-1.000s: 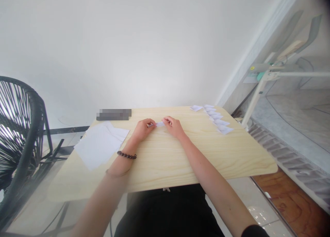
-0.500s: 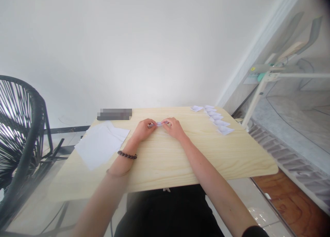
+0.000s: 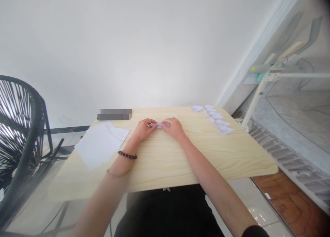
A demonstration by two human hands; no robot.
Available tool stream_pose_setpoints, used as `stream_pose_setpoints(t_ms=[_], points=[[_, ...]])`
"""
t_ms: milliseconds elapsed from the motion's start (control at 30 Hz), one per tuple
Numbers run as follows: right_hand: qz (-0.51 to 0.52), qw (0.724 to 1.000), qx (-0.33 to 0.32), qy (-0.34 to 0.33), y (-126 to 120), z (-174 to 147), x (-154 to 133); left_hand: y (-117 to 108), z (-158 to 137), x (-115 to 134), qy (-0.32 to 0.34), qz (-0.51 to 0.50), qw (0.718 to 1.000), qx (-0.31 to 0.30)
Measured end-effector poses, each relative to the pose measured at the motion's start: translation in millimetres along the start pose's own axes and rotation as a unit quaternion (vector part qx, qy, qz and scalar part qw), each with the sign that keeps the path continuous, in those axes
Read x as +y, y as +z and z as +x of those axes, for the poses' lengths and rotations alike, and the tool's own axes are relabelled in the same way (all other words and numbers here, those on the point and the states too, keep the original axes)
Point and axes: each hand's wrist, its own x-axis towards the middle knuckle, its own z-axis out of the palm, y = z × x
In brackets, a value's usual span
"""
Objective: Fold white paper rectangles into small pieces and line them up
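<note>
A small folded piece of white paper (image 3: pixel 159 125) is pinched between my two hands over the middle of the table (image 3: pixel 165 161). My left hand (image 3: pixel 146 128) grips its left end between thumb and fingers. On the right end, my right hand (image 3: pixel 173 127) closes in the same kind of pinch. Both hands cover much of the paper, so its full shape is hidden. Loose white paper sheets (image 3: pixel 100 146) lie overlapping to the left of my left hand. Beyond my right hand, several folded paper pieces (image 3: pixel 218 119) lie in a slanting row.
A dark, pixelated long object (image 3: pixel 114 114) lies at the table's back left. The white wall (image 3: pixel 160 51) rises behind the table. A dark woven chair (image 3: pixel 33 103) stands at the left, and a white metal frame (image 3: pixel 257 96) at the right.
The folded paper between my fingers has tilted and shows more of its white face. My hands have stayed almost in place.
</note>
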Motion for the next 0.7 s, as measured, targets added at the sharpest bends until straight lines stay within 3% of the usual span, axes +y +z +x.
stream_pose_setpoints(t_ms=[700], points=[[-0.051,0.997,-0.045,-0.023,3.4,-0.7,-0.9,3.7,-1.0,0.3,0.053,0.072,0.996,-0.02]])
